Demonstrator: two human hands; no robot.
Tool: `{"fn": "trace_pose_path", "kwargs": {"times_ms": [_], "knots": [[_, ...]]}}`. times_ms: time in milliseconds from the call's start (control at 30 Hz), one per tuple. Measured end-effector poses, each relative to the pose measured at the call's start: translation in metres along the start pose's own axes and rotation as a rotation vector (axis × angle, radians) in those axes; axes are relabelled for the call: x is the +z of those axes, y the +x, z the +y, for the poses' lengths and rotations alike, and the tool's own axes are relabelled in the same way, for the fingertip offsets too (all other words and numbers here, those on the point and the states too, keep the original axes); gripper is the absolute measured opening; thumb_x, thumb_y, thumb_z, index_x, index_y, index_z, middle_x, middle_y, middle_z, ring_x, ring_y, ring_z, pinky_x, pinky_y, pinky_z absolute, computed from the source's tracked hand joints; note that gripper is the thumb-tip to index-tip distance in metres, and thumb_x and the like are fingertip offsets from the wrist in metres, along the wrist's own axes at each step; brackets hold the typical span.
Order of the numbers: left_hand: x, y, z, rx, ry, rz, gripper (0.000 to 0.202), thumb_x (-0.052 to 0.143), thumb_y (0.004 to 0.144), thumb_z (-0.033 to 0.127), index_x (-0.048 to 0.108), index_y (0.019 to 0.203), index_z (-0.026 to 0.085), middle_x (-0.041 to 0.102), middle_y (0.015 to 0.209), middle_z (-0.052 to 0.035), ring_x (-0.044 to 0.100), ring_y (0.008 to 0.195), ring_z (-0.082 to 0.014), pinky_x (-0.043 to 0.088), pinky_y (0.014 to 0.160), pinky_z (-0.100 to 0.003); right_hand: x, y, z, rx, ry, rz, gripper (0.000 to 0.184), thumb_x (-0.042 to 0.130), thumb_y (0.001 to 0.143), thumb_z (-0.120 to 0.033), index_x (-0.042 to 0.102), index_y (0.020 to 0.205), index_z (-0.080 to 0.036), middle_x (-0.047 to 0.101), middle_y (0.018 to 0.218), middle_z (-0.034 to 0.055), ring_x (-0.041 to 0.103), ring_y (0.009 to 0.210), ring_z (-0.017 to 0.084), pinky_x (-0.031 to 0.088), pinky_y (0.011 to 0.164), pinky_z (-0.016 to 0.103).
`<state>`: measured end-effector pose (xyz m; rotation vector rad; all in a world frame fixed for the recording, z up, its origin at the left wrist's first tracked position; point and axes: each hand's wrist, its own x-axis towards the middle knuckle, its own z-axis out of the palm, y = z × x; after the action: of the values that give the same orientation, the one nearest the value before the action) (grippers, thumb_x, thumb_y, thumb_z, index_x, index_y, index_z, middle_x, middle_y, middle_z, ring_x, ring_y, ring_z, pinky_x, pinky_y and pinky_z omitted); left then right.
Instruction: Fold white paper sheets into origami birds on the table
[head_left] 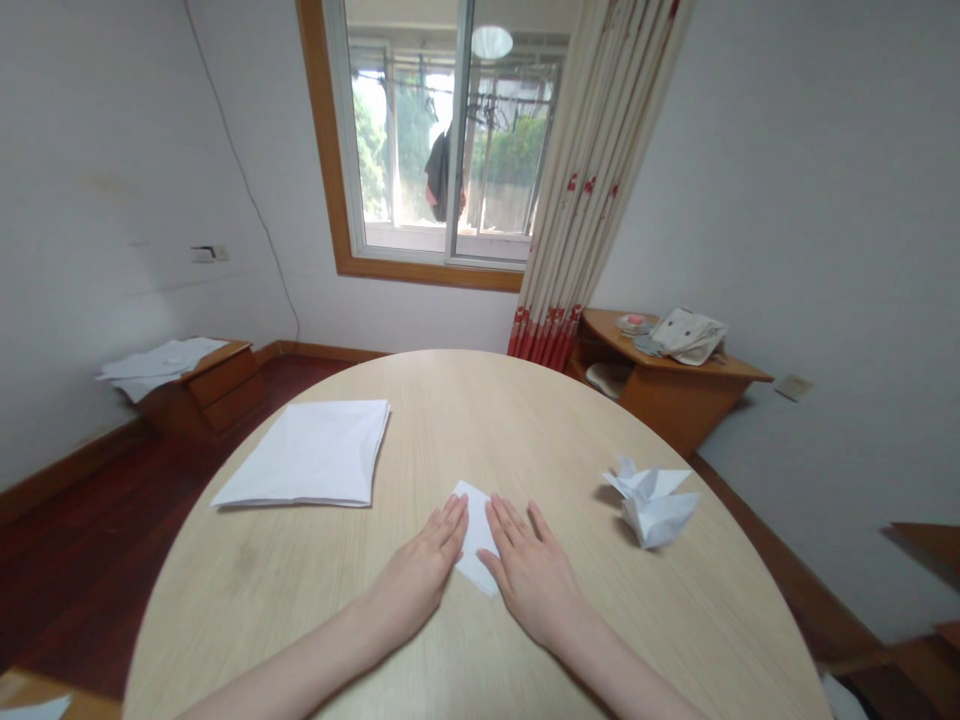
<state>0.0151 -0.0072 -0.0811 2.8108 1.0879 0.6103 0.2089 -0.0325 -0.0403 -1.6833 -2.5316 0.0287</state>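
A small folded sheet of white paper [475,545] lies flat on the round wooden table [480,410], between my two hands. My left hand [429,560] rests on its left edge with the fingers stretched out. On the right edge lies my right hand [529,565], its fingers flat and the thumb spread towards the middle of the paper. Both hands press down on the paper without gripping it, and they cover parts of its sides.
A stack of white paper [307,455] lies at the table's left. Folded paper pieces [654,503] sit at the right. Beyond the table stand a low drawer cabinet [225,385], a corner desk [667,385] with a bag on it, and a curtain [585,190] beside the window.
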Motion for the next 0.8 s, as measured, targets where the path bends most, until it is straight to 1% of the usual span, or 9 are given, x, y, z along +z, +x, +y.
{"fn": "trace_pose_path", "kwargs": {"times_ms": [133, 233, 367, 467, 533, 600, 667, 733, 800], "knots": [[0.006, -0.002, -0.002, -0.014, -0.038, -0.001, 0.065, 0.032, 0.090, -0.002, 0.013, 0.149, 0.018, 0.022, 0.153, -0.0139, 0.016, 0.141, -0.0182, 0.035, 0.110, -0.042, -0.002, 0.001, 0.007, -0.063, 0.048, -0.010, 0.058, 0.027, 0.099, -0.044, 0.035, 0.143, -0.008, 0.030, 0.148, 0.0165, 0.026, 0.140, 0.027, 0.019, 0.115, 0.054], [0.003, -0.002, -0.001, -0.040, -0.023, -0.021, 0.065, 0.033, 0.088, -0.003, 0.019, 0.148, 0.017, 0.025, 0.151, -0.0141, 0.020, 0.140, -0.0184, 0.035, 0.110, -0.042, -0.002, 0.001, 0.014, -0.119, 0.126, -0.056, 0.058, 0.032, 0.098, -0.041, 0.031, 0.145, -0.007, 0.024, 0.151, 0.0156, 0.021, 0.141, 0.025, 0.022, 0.116, 0.049], [-0.008, -0.001, 0.001, -0.040, -0.008, -0.100, 0.069, 0.035, 0.082, -0.005, 0.025, 0.146, 0.016, 0.027, 0.151, -0.0126, 0.023, 0.140, -0.0181, 0.035, 0.111, -0.039, -0.002, -0.001, 0.020, -0.115, 0.221, -0.113, 0.060, 0.037, 0.097, -0.039, 0.025, 0.147, -0.009, 0.019, 0.152, 0.0154, 0.018, 0.142, 0.024, 0.024, 0.116, 0.045], [-0.020, 0.001, 0.000, -0.021, -0.033, -0.149, 0.071, 0.036, 0.080, -0.005, 0.027, 0.146, 0.017, 0.028, 0.151, -0.0110, 0.024, 0.139, -0.0175, 0.033, 0.112, -0.037, -0.005, -0.004, 0.020, -0.123, 0.242, -0.126, 0.063, 0.043, 0.095, -0.041, 0.026, 0.147, -0.010, 0.021, 0.152, 0.0160, 0.020, 0.141, 0.025, 0.026, 0.115, 0.044], [-0.028, 0.002, -0.002, -0.018, -0.069, -0.171, 0.067, 0.036, 0.082, -0.004, 0.030, 0.146, 0.017, 0.029, 0.151, -0.0097, 0.025, 0.139, -0.0159, 0.032, 0.112, -0.035, -0.009, -0.005, 0.019, -0.125, 0.223, -0.139, 0.065, 0.048, 0.093, -0.041, 0.030, 0.146, -0.009, 0.023, 0.151, 0.0180, 0.024, 0.140, 0.027, 0.028, 0.114, 0.044], [-0.035, 0.005, -0.005, -0.035, -0.118, -0.182, 0.056, 0.037, 0.090, 0.004, 0.033, 0.145, 0.018, 0.032, 0.150, -0.0085, 0.029, 0.138, -0.0159, 0.032, 0.112, -0.035, -0.012, -0.005, 0.019, -0.135, 0.194, -0.139, 0.066, 0.054, 0.091, -0.042, 0.034, 0.143, -0.007, 0.027, 0.149, 0.0207, 0.028, 0.138, 0.029, 0.031, 0.113, 0.045], [-0.040, 0.007, -0.007, -0.049, -0.162, -0.198, 0.049, 0.041, 0.096, 0.016, 0.035, 0.144, 0.021, 0.034, 0.149, -0.0073, 0.032, 0.137, -0.0167, 0.033, 0.112, -0.036, -0.012, -0.004, 0.021, -0.165, 0.178, -0.110, 0.067, 0.057, 0.088, -0.044, 0.040, 0.141, -0.008, 0.033, 0.146, 0.0217, 0.032, 0.137, 0.030, 0.034, 0.110, 0.046], [-0.044, 0.009, -0.009, -0.049, -0.196, -0.214, 0.049, 0.047, 0.097, 0.027, 0.035, 0.144, 0.023, 0.035, 0.148, -0.0075, 0.034, 0.137, -0.0184, 0.033, 0.112, -0.037, -0.011, -0.003, 0.023, -0.202, 0.179, -0.060, 0.065, 0.059, 0.087, -0.047, 0.044, 0.139, -0.010, 0.038, 0.143, 0.0212, 0.037, 0.134, 0.030, 0.038, 0.108, 0.047], [-0.047, 0.010, -0.009, -0.046, -0.208, -0.227, 0.055, 0.053, 0.094, 0.036, 0.036, 0.144, 0.022, 0.036, 0.148, -0.0095, 0.034, 0.136, -0.0204, 0.033, 0.112, -0.037, -0.009, -0.001, 0.026, -0.232, 0.180, -0.018, 0.064, 0.060, 0.086, -0.047, 0.047, 0.136, -0.011, 0.042, 0.141, 0.0211, 0.041, 0.132, 0.030, 0.042, 0.105, 0.047]]}}
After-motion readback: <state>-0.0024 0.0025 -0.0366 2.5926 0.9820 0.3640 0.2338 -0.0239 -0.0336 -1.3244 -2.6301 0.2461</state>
